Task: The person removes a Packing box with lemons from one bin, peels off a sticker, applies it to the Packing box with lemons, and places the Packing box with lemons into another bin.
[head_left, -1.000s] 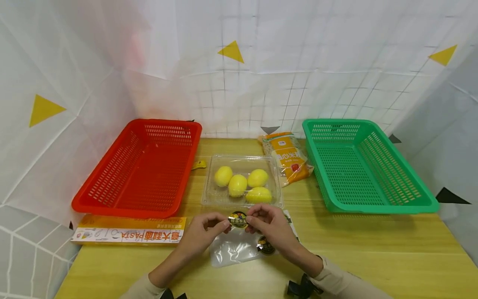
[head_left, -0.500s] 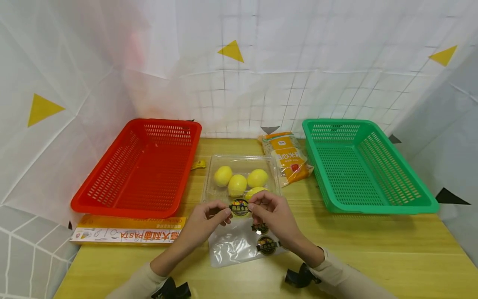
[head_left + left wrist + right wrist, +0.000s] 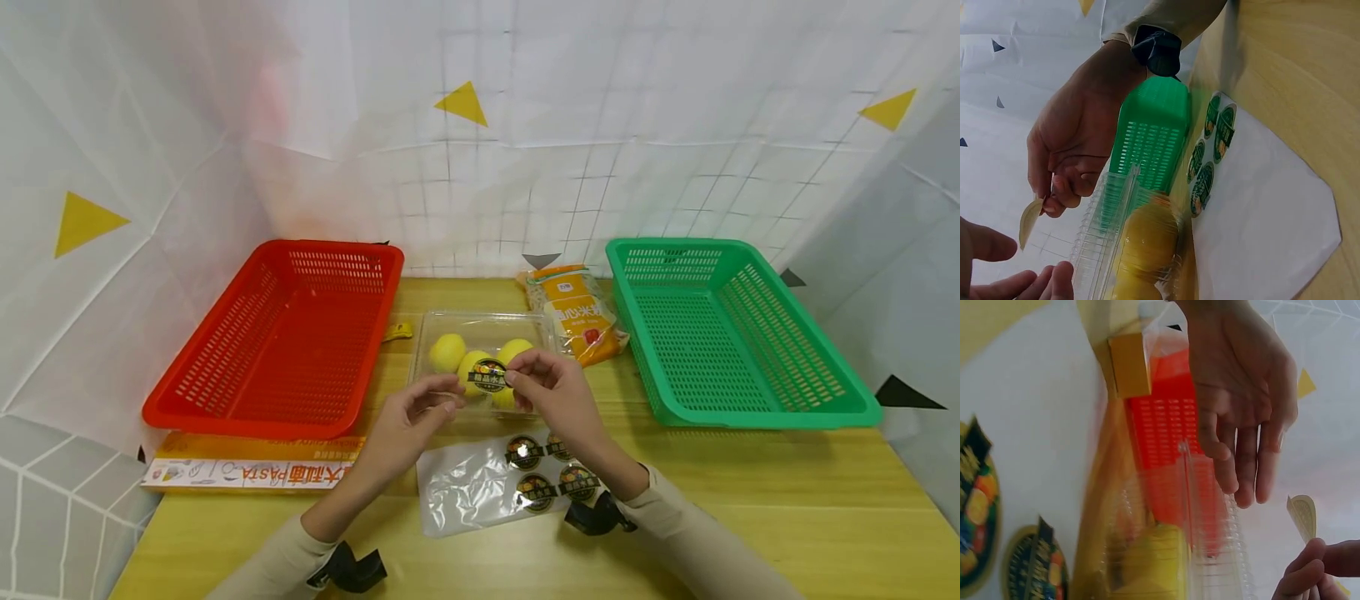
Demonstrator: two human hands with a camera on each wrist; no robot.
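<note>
Sticker lifted off the sheet, now over the lemon box.
Your right hand point(image 3: 551, 392) pinches the sticker point(image 3: 487, 376) above the clear box point(image 3: 429, 330); your left hand point(image 3: 408, 421) has let go, fingers relaxed.

Round black sticker point(image 3: 487, 377) above lemon box point(image 3: 434, 327)

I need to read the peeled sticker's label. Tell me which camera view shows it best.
The head view: the round sticker, pinched by the right hand above the clear lemon box, faces the camera with its printed side. The left wrist view and right wrist view catch only its pale back, nearly edge-on.
</note>
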